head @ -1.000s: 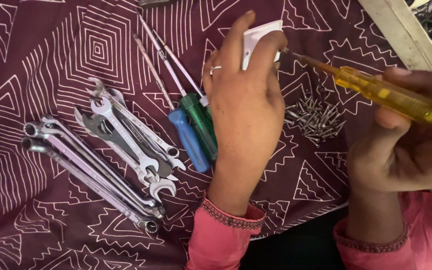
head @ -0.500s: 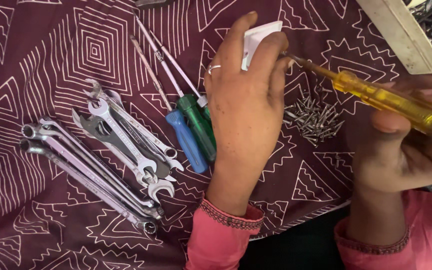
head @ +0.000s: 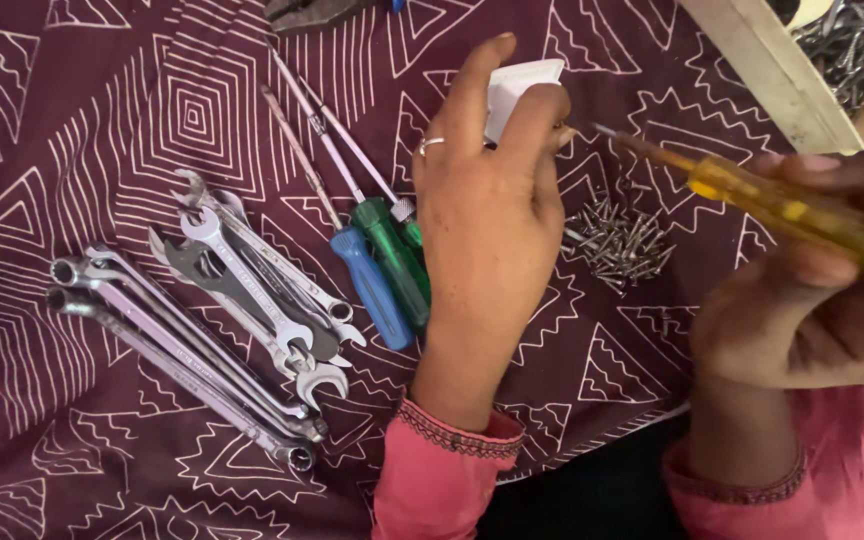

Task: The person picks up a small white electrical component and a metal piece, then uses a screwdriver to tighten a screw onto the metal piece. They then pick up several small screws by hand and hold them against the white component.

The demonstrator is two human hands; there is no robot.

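- while my left hand point(head: 487, 215) keeps its grip pinched on the small white plastic part point(head: 514, 88), held just above the patterned cloth on the surface point(head: 102, 90), little about it has changed since a second ago.
- my right hand point(head: 812, 310) is closed round the yellow-handled screwdriver point(head: 782, 205); its tip now sits a little off the part rather than against it, so i judge the blade has backed out.
- the loose screw pile point(head: 617, 240) lies between the two hands, untouched.
- the blue and green screwdrivers point(head: 382, 265) and the wrenches point(head: 222, 300) lie as they did.
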